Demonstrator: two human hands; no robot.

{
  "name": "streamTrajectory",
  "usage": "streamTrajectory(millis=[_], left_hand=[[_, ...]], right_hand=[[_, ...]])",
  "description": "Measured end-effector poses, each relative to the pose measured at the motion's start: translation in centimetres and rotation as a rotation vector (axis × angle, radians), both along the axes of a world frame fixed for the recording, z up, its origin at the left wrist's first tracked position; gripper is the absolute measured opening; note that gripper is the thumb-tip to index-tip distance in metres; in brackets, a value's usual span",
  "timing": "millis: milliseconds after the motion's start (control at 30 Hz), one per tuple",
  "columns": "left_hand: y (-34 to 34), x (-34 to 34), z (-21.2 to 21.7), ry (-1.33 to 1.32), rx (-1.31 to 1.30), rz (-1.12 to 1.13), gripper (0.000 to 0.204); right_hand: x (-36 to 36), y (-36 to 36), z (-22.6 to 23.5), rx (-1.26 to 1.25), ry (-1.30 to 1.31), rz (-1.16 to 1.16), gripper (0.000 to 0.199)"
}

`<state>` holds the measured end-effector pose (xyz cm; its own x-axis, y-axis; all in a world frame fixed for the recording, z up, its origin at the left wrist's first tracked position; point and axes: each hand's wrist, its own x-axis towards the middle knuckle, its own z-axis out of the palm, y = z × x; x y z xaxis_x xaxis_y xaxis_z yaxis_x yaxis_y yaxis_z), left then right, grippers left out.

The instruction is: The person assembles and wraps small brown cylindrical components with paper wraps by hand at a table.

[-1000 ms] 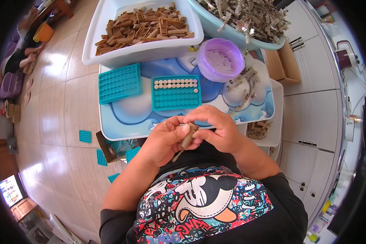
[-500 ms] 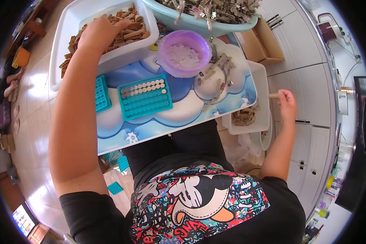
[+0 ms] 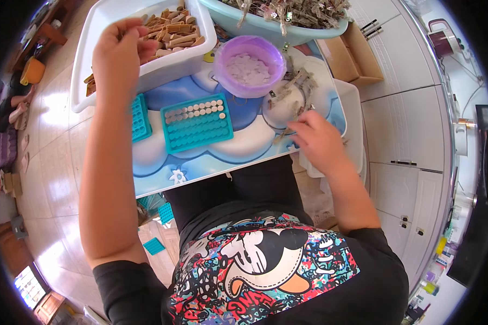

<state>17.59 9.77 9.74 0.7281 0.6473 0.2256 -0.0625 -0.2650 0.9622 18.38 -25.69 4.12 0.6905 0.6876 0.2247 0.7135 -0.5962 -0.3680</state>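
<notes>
In the teal tray (image 3: 198,136) on the desk (image 3: 249,132), two rows carry pale discs (image 3: 196,110) and one more sits at the right end of the third; the remaining slots show only teal, so by that count well under half looks filled. Plenty of brown pieces (image 3: 181,33) remain in the white tub (image 3: 171,66), and white bits (image 3: 246,70) lie in the purple bowl (image 3: 249,92). The left hand (image 3: 126,51) hovers at the tub with fingers curled; whether its grip has anything, I cannot tell. The right hand (image 3: 315,135) is blurred beside grey dried scraps (image 3: 302,81) near the desk's right edge, its grip bent inward, its contents likewise unclear. A second teal tray (image 3: 141,120) stands left of the first. Behind the bowl is a pale blue basin (image 3: 309,35) heaped with dried grey material; beyond the cloud-patterned desk are a cardboard box (image 3: 363,73), white cabinets (image 3: 401,127) and a shiny tiled floor (image 3: 54,181).
</notes>
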Motion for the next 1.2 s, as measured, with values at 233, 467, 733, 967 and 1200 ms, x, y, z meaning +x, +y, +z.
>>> streamTrajectory(millis=[233,467,733,967,1200], left_hand=[[-9.3,-11.2,-2.7,0.421,-0.611,-0.458,0.021],[-11.4,-15.4,-7.3,0.381,-1.337,-0.528,0.036],[-10.3,-16.9,-7.9,0.212,-1.439,-0.541,0.027],[-11.0,-16.9,-7.8,0.266,-1.434,-0.534,0.022],[-11.1,-16.8,-7.3,0.436,-1.195,-0.489,0.023]], right_hand=[[-1.2,3.3,-0.5,0.029,-0.168,0.140,0.019],[-7.1,6.2,0.8,0.266,0.141,0.463,0.017],[-7.4,7.0,-0.2,0.223,0.417,0.504,0.012],[-6.7,9.7,0.6,0.415,0.437,0.264,0.014],[-6.2,9.8,-0.1,0.340,0.258,0.372,0.013]])
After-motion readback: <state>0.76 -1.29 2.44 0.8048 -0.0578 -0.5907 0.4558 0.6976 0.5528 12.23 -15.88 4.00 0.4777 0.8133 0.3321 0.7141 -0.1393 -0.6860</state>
